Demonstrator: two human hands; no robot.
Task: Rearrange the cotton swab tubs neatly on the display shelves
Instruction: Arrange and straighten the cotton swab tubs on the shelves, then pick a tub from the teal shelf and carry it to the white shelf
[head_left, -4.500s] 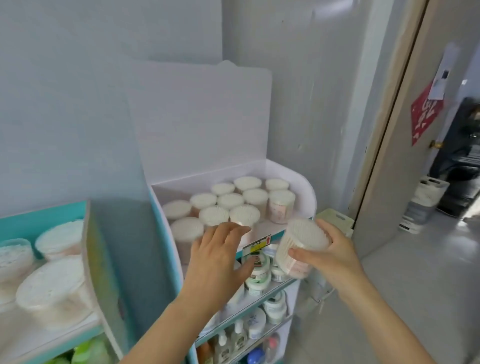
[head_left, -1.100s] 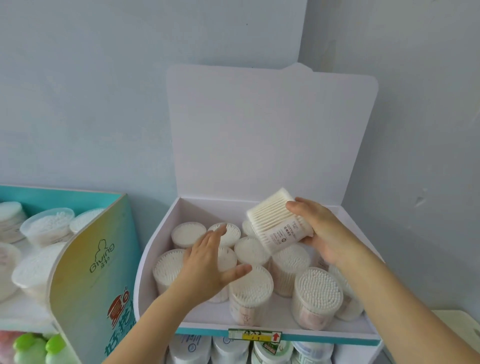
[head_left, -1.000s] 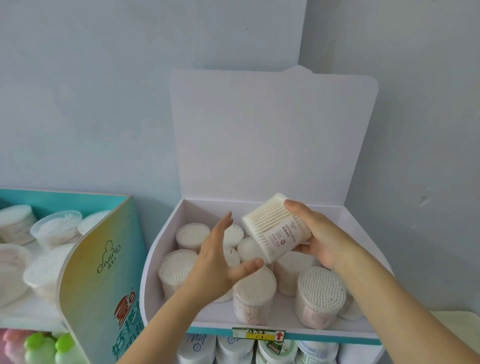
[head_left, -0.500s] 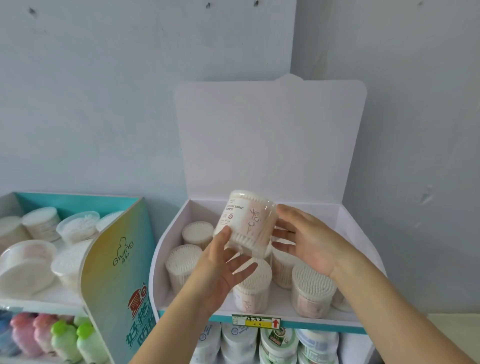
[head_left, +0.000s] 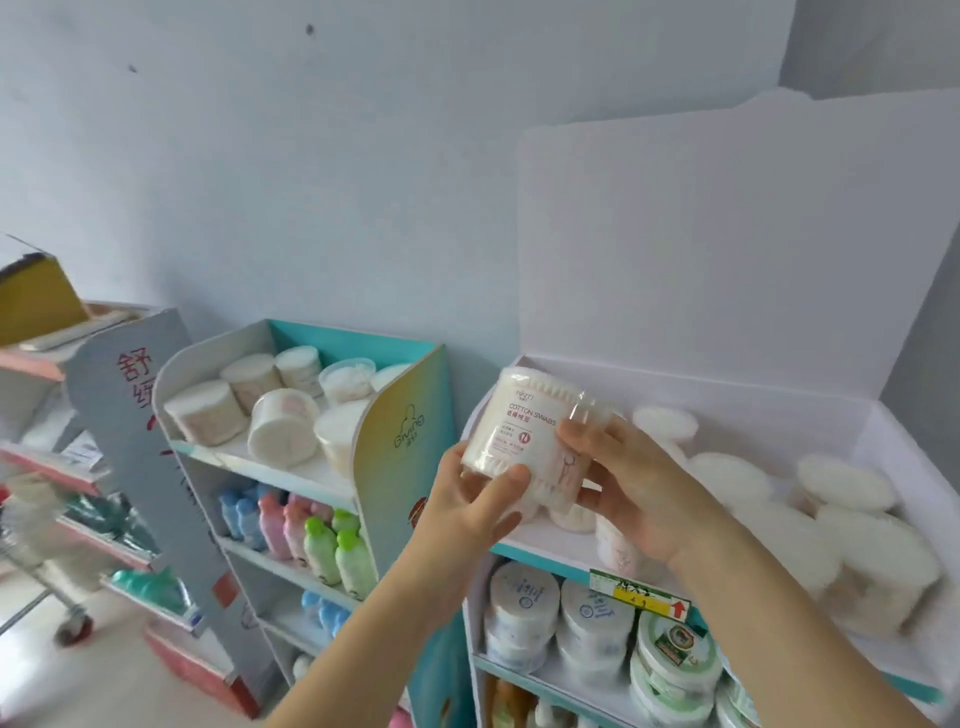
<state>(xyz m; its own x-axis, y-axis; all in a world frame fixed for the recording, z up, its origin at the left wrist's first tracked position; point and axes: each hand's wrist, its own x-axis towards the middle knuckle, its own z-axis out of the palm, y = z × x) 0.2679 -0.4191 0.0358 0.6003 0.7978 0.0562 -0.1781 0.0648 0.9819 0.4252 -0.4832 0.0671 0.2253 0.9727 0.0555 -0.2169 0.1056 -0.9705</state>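
Both hands hold one clear cotton swab tub (head_left: 524, 428) in the air, label reading COTTON SWABS toward me. My left hand (head_left: 470, 506) grips its lower left side, thumb across the front. My right hand (head_left: 631, 491) grips its right side. The tub hangs over the left front corner of the white display shelf (head_left: 883, 441), where several more swab tubs (head_left: 732, 478) stand. To the left, the teal shelf unit (head_left: 402, 457) carries several other swab tubs (head_left: 283, 426) on its top level.
Round lidded tubs (head_left: 597, 629) fill the level under the white shelf, behind a yellow price tag (head_left: 641, 597). Coloured bottles (head_left: 311, 535) stand on the teal unit's second level. A grey rack (head_left: 130, 415) and a wheeled cart (head_left: 67, 618) are at far left.
The view has swung left, showing the teal unit and the rack. The tub stays held between both hands and now sits upright at the white shelf's left corner.
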